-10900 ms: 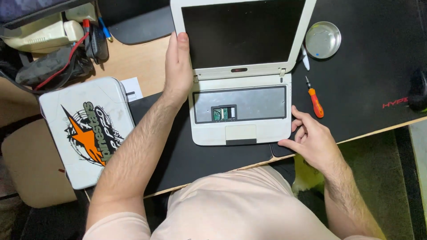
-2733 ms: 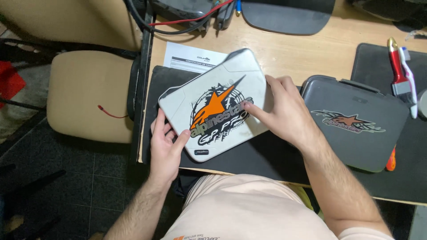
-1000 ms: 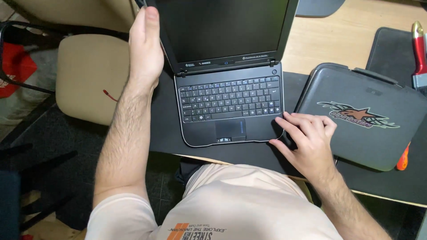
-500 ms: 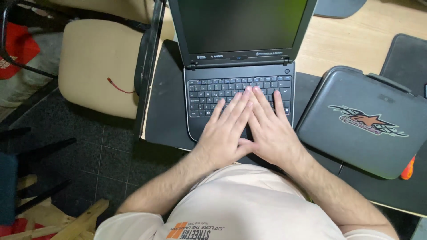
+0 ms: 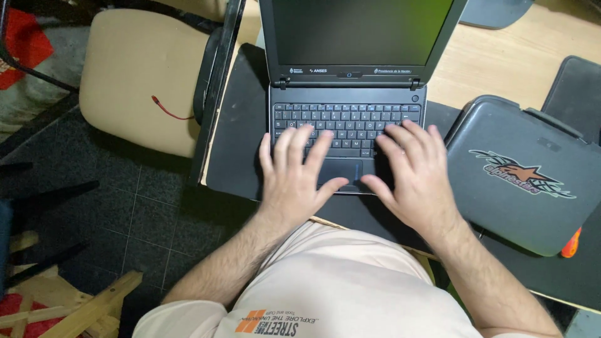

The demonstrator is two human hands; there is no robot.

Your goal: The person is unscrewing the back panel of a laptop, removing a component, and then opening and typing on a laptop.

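Black is the colour of the open laptop (image 5: 350,119) that stands on a dark mat (image 5: 238,156) at the edge of the wooden counter (image 5: 501,62). Its screen is dark and stands upright, and the keyboard faces the person. Both hands lie flat on the lower part of this laptop. The left hand (image 5: 294,178) rests with its fingers spread over the left half of the keys, and its thumb points to the touchpad (image 5: 341,170). The right hand (image 5: 416,175) rests on the right half of the keys, fingers also spread and straight, with its thumb just beside the touchpad. Neither hand grips anything; the palms are open and only press down on the surface.

To the right of the laptop, close to the right hand, lies a closed grey laptop (image 5: 519,175) with a star-shaped sticker on the lid. An orange tool handle (image 5: 571,243) shows at its right edge. To the left of the counter stands a beige chair (image 5: 141,81) with a thin red wire on the seat.
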